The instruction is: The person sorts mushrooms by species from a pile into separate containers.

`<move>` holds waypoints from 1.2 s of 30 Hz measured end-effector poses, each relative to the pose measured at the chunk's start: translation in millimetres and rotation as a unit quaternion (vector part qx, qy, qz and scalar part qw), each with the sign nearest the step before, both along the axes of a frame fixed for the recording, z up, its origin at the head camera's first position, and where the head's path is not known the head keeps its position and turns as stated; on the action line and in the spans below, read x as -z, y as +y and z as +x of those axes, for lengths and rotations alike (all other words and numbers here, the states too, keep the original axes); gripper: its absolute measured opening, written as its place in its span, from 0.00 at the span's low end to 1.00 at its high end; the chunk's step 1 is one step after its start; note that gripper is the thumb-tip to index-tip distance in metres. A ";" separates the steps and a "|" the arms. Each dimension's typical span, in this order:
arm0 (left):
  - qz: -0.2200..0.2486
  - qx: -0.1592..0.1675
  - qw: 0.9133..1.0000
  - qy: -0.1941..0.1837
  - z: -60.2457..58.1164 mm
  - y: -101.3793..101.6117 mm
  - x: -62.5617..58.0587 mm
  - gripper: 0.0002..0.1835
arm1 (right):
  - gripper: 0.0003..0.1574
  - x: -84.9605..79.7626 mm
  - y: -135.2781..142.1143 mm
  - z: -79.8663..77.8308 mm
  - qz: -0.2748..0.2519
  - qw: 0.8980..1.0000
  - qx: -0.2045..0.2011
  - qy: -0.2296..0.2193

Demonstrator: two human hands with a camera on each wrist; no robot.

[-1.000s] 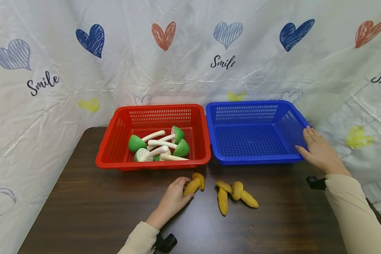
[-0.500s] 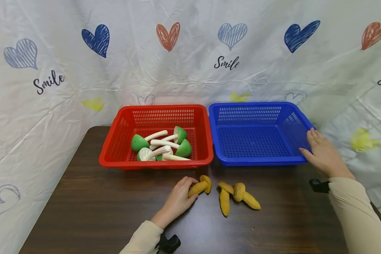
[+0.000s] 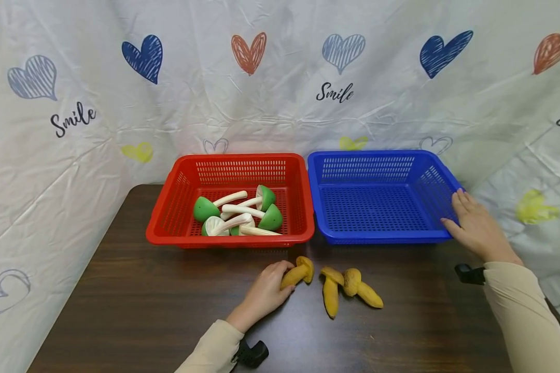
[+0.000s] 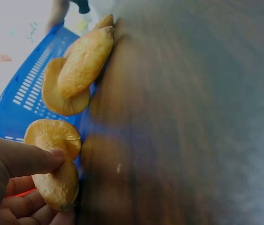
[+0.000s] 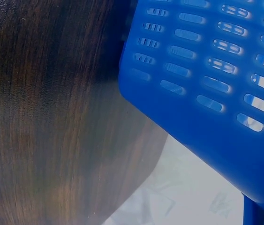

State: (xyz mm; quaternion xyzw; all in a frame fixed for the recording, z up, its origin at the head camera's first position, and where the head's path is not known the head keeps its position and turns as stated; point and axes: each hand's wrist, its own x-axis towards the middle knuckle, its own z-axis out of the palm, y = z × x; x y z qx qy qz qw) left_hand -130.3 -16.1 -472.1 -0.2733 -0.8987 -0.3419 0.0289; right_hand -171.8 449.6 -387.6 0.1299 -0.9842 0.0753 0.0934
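In the head view my left hand (image 3: 266, 291) holds a yellow-brown toy mushroom (image 3: 303, 270) by its stem, low over the table in front of the baskets. The left wrist view shows the thumb on the stem (image 4: 59, 183), close below the cap. Just to the right, two more yellow mushrooms (image 3: 330, 292) lie with caps together. My right hand (image 3: 478, 228) rests on the right rim of a blue basket (image 3: 382, 234), fingers extended and thumb apart. That hand is outside the right wrist view, where the basket's slotted wall (image 5: 202, 122) fills the upper right.
A red basket (image 3: 163, 228) stands left of the blue one, holding several green-capped mushrooms (image 3: 270, 217) with white stems. Both stand at the back of the dark wooden table (image 3: 135, 311). Behind hangs a white cloth (image 3: 280, 103) printed with hearts.
My left hand has shifted slightly right with the mushroom, bringing its cap closer to the other two. The right hand stays on the blue rim. The head view has swung a little left.
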 end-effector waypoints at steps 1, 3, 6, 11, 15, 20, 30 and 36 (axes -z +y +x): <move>0.001 0.001 1.000 -0.001 -0.3 0.3 -0.2 0.18 | 0.40 0.1 0.3 -0.1 0.001 1.000 0.000 0.001; 0.007 0.002 1.000 -0.005 -1.0 0.7 -0.7 0.17 | 0.40 -0.1 0.4 -0.3 0.000 1.000 -0.001 0.003; 0.016 0.002 1.000 -0.014 -1.7 1.4 -1.4 0.17 | 0.40 -0.7 0.2 -1.3 0.002 1.000 -0.002 0.002; 0.040 0.007 0.999 -0.024 -2.2 2.3 -2.2 0.17 | 0.40 -1.1 0.6 -4.1 0.003 1.000 -0.004 0.003; 0.067 0.020 0.997 -0.040 -3.7 3.3 -5.8 0.16 | 0.40 0.6 2.0 -4.5 0.003 1.000 -0.003 0.006; 0.096 0.040 0.993 -0.048 -3.7 6.7 -16.9 0.17 | 0.40 2.0 3.5 -2.2 0.002 1.000 0.001 0.003; 0.110 0.055 0.991 -0.051 -6.3 16.5 -37.4 0.16 | 0.40 -0.6 2.7 -0.8 0.004 1.000 0.005 0.006; 0.137 0.075 0.987 -0.039 -7.4 20.7 -49.4 0.17 | 0.39 2.2 2.9 -0.6 0.006 1.000 0.003 0.017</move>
